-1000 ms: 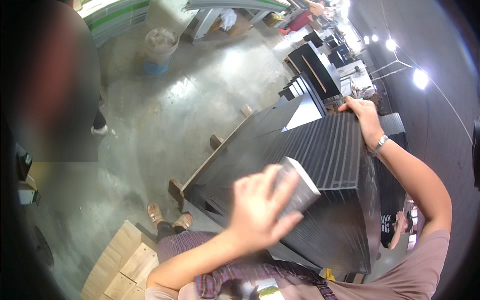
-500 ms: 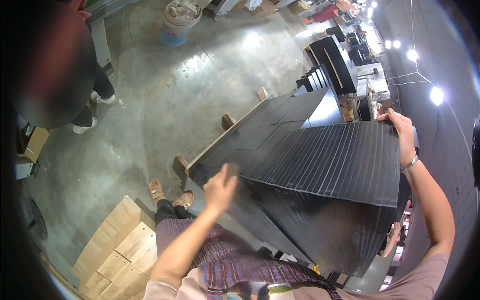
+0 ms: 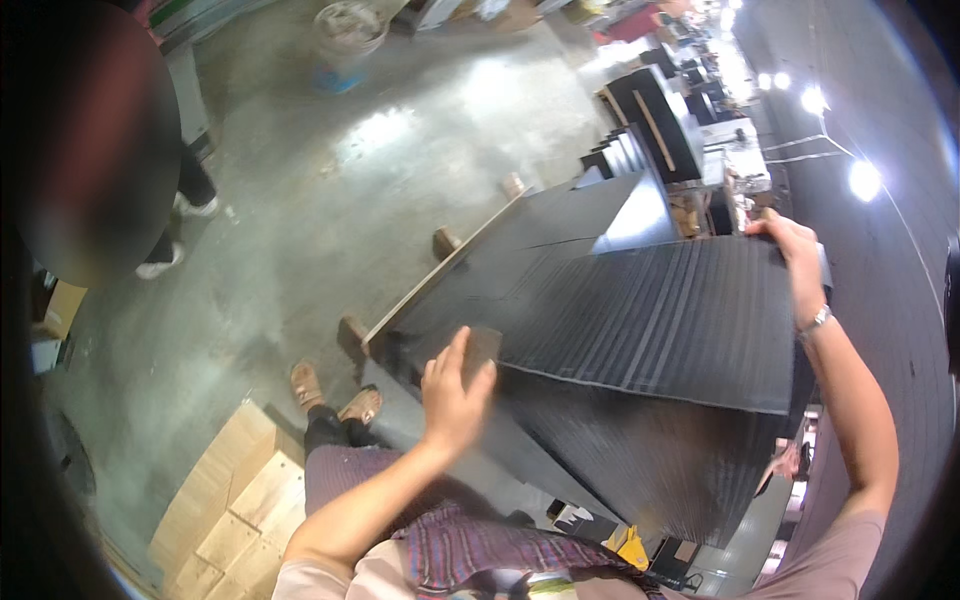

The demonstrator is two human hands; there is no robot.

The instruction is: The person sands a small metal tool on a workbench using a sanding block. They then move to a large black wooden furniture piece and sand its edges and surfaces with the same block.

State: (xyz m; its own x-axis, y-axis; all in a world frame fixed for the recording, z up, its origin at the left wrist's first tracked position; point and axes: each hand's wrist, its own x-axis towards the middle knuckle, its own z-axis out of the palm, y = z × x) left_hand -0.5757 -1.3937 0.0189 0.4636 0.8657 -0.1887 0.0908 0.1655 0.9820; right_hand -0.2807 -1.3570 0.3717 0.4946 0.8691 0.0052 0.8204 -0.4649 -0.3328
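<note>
A thick stack of black boards (image 3: 660, 330) stands in front of me, its many edges showing as parallel lines. My left hand (image 3: 457, 400) is closed on a small grey-brown block (image 3: 482, 350), which looks like a sanding block, at the stack's near left corner. At the far right corner, my right hand (image 3: 790, 250) is hooked over the boards, with its fingertips partly hidden. Flat black panels (image 3: 570, 225) lie beyond the stack at a lower level.
Wooden supports (image 3: 445, 242) jut out under the panels. Pale wooden boxes (image 3: 235, 510) stand at the lower left. Another person's shoes (image 3: 160, 262) show at the left, and a bucket (image 3: 350, 35) sits on the floor farther off. A yellow tool (image 3: 630, 548) lies below the stack.
My left hand has moved slightly right along the stack's corner, and the block shows more clearly. The right hand stays at its corner. The whole view has shifted a little.
</note>
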